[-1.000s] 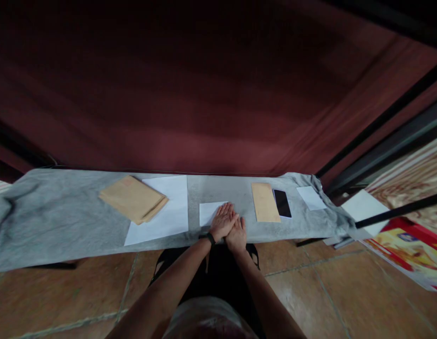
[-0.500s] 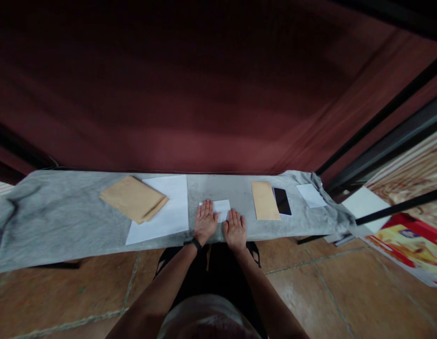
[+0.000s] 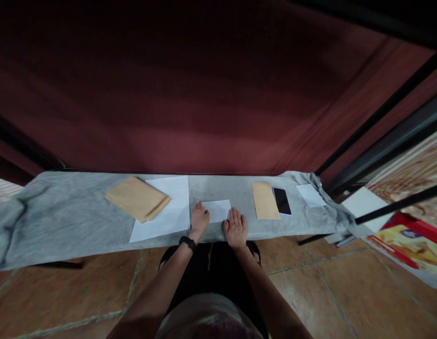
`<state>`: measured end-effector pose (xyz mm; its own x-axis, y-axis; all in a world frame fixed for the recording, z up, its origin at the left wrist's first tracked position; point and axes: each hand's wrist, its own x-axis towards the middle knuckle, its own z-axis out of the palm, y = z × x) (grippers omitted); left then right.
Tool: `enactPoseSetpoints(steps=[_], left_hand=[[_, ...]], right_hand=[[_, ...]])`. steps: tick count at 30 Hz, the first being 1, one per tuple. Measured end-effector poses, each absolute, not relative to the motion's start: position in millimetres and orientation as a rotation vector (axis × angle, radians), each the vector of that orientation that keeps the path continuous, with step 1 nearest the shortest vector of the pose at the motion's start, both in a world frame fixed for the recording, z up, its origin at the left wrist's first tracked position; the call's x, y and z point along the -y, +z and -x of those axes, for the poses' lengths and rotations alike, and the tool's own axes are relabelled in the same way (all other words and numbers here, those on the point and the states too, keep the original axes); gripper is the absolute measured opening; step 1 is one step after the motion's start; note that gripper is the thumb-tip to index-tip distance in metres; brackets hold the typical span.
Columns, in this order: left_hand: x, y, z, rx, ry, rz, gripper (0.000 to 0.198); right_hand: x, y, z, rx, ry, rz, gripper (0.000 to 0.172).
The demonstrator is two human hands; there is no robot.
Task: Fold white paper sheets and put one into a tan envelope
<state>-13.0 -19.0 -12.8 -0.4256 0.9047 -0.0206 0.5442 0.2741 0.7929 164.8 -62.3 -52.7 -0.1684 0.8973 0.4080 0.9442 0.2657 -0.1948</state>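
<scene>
Our left hand (image 3: 200, 219) and our right hand (image 3: 235, 227) were at the two ends of the small white paper (image 3: 218, 211), which lay flat between them. If one hand had pushed harder than the other, we thought the paper could have slid or turned crooked. The grey cloth (image 3: 73, 212) under it looked soft, so a hard press might have made a crease.

Our right hand was open and flat, palm down, with its fingers pointing away from us, and it touched the paper's right end. Our left hand was partly curled at the paper's left end. We could not tell if it pinched the edge or just rested there. A dark band (image 3: 187, 243) was around our left wrist.

Just left of our left hand lay the big white sheet (image 3: 179, 193). Farther left, a pile of brown envelopes (image 3: 135, 197) lay partly on that sheet. If our left hand had bumped the sheet, the pile might have moved too.

To the right of our right hand, a bit apart, lay a single brown envelope (image 3: 266, 201). The phone (image 3: 282, 201) was just past it, and farther right lay a white card (image 3: 310, 195).
</scene>
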Motion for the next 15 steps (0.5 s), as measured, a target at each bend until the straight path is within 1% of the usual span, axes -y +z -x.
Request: enactPoseSetpoints(steps=[5, 10, 13, 15], left_hand=[[7.4, -10.4, 17.0, -1.988, 1.135, -1.079, 0.044], [19.6, -0.7, 15.4, -1.769, 1.273, -0.939, 0.032], [30.9, 11.2, 8.2, -1.602, 1.333, -0.916, 0.029], [35.9, 20.4, 1.5, -1.509, 1.352, -0.915, 0.029]], right_hand=[[61.3, -54.3, -164.4, 2.102, -0.159, 1.663, 0.052], [63.8, -50.8, -167.4, 2.106, -0.138, 1.62, 0.054], [65.8, -41.7, -167.9, 2.116, -0.018, 1.563, 0.059], [64.0, -32.4, -165.2, 2.08, 0.121, 1.536, 0.059]])
